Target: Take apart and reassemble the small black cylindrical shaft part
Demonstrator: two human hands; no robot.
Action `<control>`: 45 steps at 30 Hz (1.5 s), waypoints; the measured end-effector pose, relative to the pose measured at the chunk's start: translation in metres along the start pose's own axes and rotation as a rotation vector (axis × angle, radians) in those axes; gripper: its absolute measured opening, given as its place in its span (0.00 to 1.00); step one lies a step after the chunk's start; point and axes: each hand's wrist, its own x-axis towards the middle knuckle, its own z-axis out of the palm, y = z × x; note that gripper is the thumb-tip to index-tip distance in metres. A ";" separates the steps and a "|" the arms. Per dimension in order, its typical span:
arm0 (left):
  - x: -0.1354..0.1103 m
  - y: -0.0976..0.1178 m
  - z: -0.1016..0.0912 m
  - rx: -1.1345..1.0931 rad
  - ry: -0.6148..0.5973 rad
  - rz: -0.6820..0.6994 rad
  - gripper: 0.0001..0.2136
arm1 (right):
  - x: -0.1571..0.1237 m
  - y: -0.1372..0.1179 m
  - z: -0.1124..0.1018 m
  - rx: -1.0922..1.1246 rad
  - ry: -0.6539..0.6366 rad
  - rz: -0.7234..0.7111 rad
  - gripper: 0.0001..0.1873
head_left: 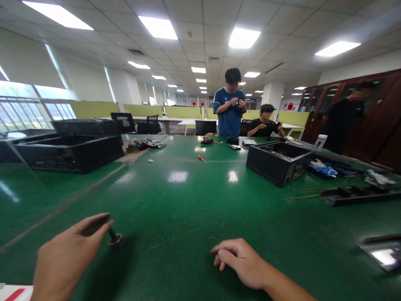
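Note:
My left hand (67, 257) is at the lower left, its fingers closed round a small dark tool (113, 238) whose round tip rests on the green table (188, 209). My right hand (239, 261) lies on the table at the lower middle, fingers curled loosely under and holding nothing that I can see. The two hands are about a forearm's length apart.
An open black computer case (277, 161) stands at the right, another black case (70, 152) at the left. A red-handled screwdriver (201, 159) lies mid-table. A black panel (357, 194) and a metal plate (384, 253) lie right. Three people are beyond the far edge.

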 end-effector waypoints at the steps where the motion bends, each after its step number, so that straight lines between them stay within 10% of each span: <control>1: 0.000 0.000 -0.001 0.034 -0.057 -0.008 0.16 | 0.000 -0.001 0.000 -0.005 -0.003 0.003 0.25; 13: -0.011 0.037 -0.021 0.032 -0.147 -0.025 0.15 | -0.001 0.001 0.000 -0.024 -0.017 0.010 0.21; 22: -0.002 0.022 -0.005 0.029 -0.440 -0.002 0.15 | -0.003 -0.002 0.002 -0.049 -0.001 0.039 0.17; 32: -0.002 0.012 -0.005 -0.026 -0.437 0.028 0.14 | -0.002 -0.003 -0.002 -0.054 -0.021 0.055 0.17; 45: -0.107 0.112 0.033 -0.567 -0.690 0.441 0.10 | -0.001 0.005 -0.008 0.014 0.132 0.006 0.33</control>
